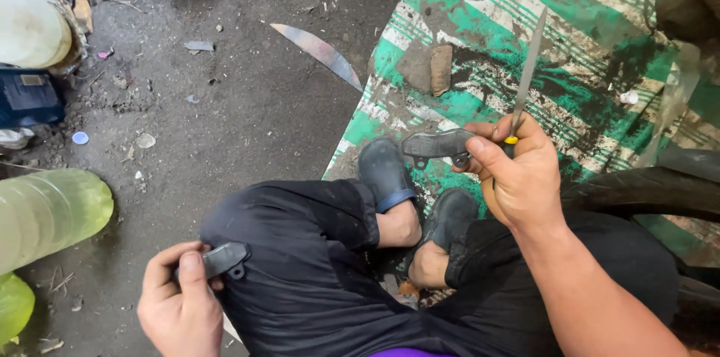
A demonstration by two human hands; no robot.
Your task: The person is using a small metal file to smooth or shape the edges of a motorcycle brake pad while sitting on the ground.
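My right hand [517, 177] grips a long metal file [529, 64] with a yellow handle end, its blade pointing up and away. The same hand pinches a dark curved brake pad [435, 144] between thumb and fingers, held above my feet. My left hand [180, 301] sits low by my left knee and holds a second dark brake pad [223, 259] resting against my black trousers. I am squatting, with dark blue shoes [386, 173] visible between my knees.
A dirty green-and-white striped mat [570, 19] covers the ground ahead on the right, with a brown block [427, 66] on it. A curved metal blade [319, 52] lies on the dirt floor. Greenish plastic bottles [45, 211] lie at left. A black tyre [645, 188] is at right.
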